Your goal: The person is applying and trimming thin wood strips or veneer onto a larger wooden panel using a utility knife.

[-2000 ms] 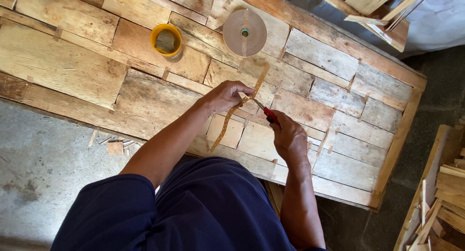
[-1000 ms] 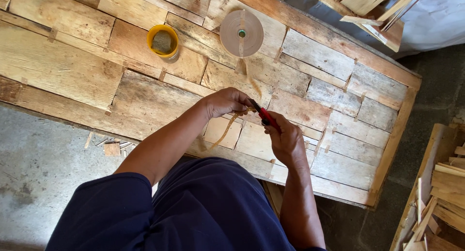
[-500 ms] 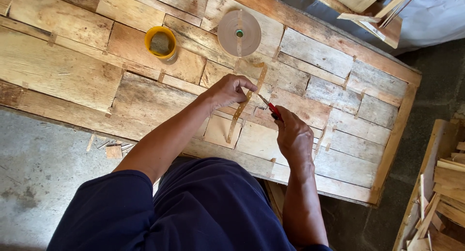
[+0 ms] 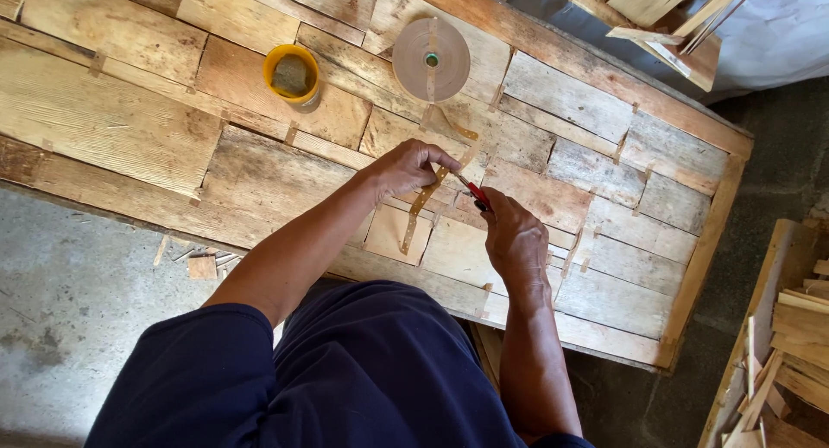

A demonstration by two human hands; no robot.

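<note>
paper tape (image 4: 429, 189), a thin tan strip, runs from the flat roll (image 4: 431, 59) at the far side of the wooden panel (image 4: 129, 137) down toward me, over the seam between two boards. my left hand (image 4: 408, 167) rests on the panel with its fingers curled down, pressing the strip near its middle, thumb and forefinger close together at the tape's edge. my right hand (image 4: 515, 238) is closed around a small red-handled cutter (image 4: 474, 191), the blade end pointing up and left toward the tape, just beside my left fingertips; i cannot tell whether the blade touches the strip. the lower end of the tape lies flat on a pale square of veneer (image 4: 393, 234) near the panel's near edge. the roll lies on its side, well apart from my hands, with a loose tail leading off it toward the strip. a yellow cup (image 4: 292, 73) stands on the panel to the left of the roll, something dark inside it. the panel is a patchwork of rough wood pieces, many joints already bridged with short bits of the same tape, and it lies on the grey concrete floor (image 4: 78, 284). a few wood scraps (image 4: 200, 262) lie on the floor by the panel's near edge, to my left. thin wood offcuts (image 4: 777, 362) are stacked at the right, and more slats (image 4: 665, 7) at the top right.
</note>
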